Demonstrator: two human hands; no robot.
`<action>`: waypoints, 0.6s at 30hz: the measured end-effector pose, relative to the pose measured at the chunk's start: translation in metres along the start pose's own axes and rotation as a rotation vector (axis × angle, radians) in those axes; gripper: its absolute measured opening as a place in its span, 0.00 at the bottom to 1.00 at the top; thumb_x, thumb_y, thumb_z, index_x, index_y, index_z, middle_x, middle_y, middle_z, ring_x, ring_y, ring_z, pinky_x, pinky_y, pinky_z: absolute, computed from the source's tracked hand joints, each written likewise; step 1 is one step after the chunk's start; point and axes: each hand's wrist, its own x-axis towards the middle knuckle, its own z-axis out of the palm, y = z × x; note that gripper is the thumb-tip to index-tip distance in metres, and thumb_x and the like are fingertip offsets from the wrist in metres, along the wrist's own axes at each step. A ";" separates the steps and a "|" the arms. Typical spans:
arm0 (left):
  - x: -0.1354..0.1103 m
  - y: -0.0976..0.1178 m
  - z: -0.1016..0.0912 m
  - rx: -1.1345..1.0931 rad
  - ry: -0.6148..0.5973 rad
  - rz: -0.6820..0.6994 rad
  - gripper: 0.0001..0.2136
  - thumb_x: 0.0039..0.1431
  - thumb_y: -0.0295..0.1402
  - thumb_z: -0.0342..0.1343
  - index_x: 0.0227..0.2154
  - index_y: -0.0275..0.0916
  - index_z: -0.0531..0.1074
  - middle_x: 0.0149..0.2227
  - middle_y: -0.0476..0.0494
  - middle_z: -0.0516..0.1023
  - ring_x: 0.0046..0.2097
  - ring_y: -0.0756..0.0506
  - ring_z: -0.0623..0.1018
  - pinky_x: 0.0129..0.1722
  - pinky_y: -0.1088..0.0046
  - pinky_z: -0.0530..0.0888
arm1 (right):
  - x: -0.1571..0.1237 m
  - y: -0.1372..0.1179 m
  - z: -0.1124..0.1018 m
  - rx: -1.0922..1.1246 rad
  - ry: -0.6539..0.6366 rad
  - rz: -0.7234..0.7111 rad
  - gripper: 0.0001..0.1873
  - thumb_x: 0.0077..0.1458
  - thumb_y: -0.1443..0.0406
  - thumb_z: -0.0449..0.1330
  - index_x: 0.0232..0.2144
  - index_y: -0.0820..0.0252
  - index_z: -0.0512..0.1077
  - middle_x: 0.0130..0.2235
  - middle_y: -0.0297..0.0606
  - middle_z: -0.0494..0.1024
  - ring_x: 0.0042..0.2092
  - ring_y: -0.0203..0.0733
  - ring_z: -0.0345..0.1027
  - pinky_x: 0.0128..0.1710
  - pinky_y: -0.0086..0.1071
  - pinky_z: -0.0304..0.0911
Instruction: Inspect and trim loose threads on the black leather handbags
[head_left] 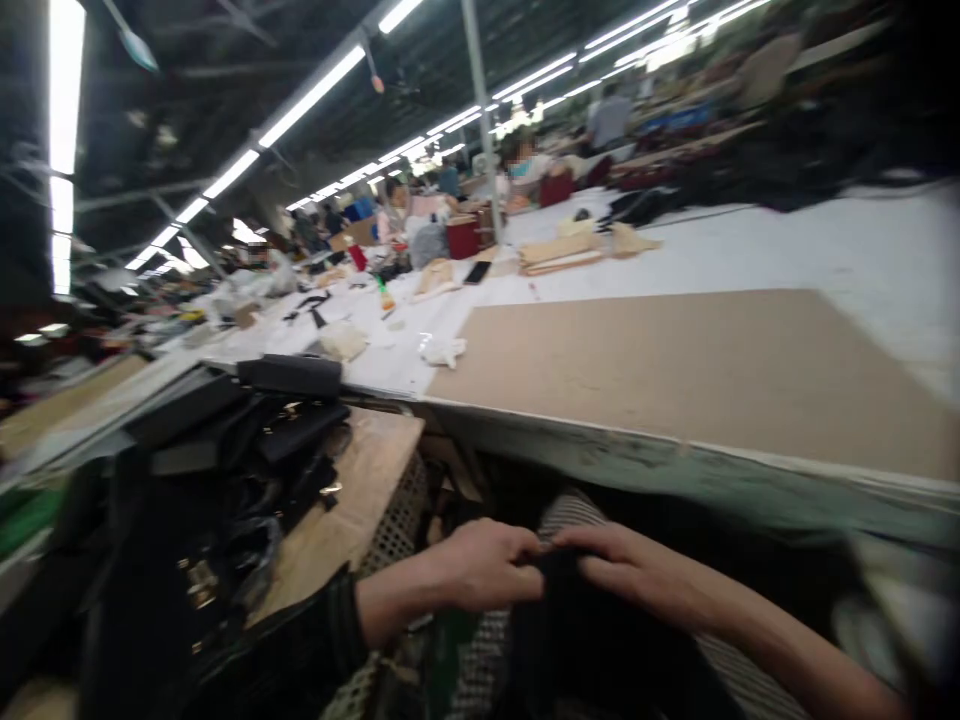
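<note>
A dark, limp piece of black material (592, 630) hangs over my lap, and its kind cannot be made out. My left hand (491, 565) pinches its upper edge between thumb and fingers. Close beside it, my right hand (634, 570) grips the same edge, with the fingertips of both hands almost meeting. The lower part of the piece merges with the shadow. Checked cloth (484, 650) shows on my legs under it.
Black bag-like pieces with gold metal fittings (199, 585) are heaped on a wooden board (382, 450) at my left, above a perforated plastic crate (397, 515). Ahead, a brown cardboard sheet (675, 370) covers part of the white table (780, 245). People sit farther back.
</note>
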 end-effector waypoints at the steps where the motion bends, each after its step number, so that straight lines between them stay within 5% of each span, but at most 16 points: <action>1: 0.002 -0.001 0.004 -0.073 0.028 0.022 0.13 0.57 0.36 0.54 0.43 0.41 0.76 0.36 0.48 0.80 0.35 0.45 0.77 0.32 0.74 0.69 | -0.007 0.004 -0.003 0.047 -0.017 0.028 0.18 0.61 0.62 0.54 0.50 0.56 0.76 0.47 0.39 0.80 0.49 0.50 0.71 0.51 0.38 0.65; 6: -0.034 0.006 0.020 -0.371 0.077 0.063 0.30 0.51 0.29 0.56 0.60 0.44 0.64 0.49 0.45 0.77 0.46 0.43 0.76 0.45 0.73 0.70 | -0.004 0.011 -0.007 0.141 -0.027 0.061 0.16 0.61 0.60 0.56 0.47 0.58 0.77 0.45 0.37 0.81 0.46 0.46 0.72 0.48 0.33 0.65; 11: -0.050 -0.002 0.022 -0.358 0.088 -0.049 0.15 0.61 0.32 0.48 0.48 0.40 0.75 0.37 0.47 0.80 0.38 0.46 0.76 0.36 0.76 0.68 | 0.002 0.015 -0.008 0.174 -0.093 -0.009 0.15 0.61 0.60 0.57 0.47 0.58 0.77 0.43 0.36 0.81 0.45 0.44 0.72 0.47 0.32 0.64; 18: -0.024 -0.037 0.015 -0.335 0.107 -0.014 0.10 0.62 0.32 0.50 0.37 0.37 0.77 0.31 0.50 0.77 0.34 0.48 0.73 0.31 0.77 0.65 | -0.002 0.017 -0.029 0.113 -0.120 0.041 0.15 0.57 0.60 0.60 0.44 0.59 0.79 0.38 0.34 0.80 0.40 0.43 0.71 0.40 0.30 0.63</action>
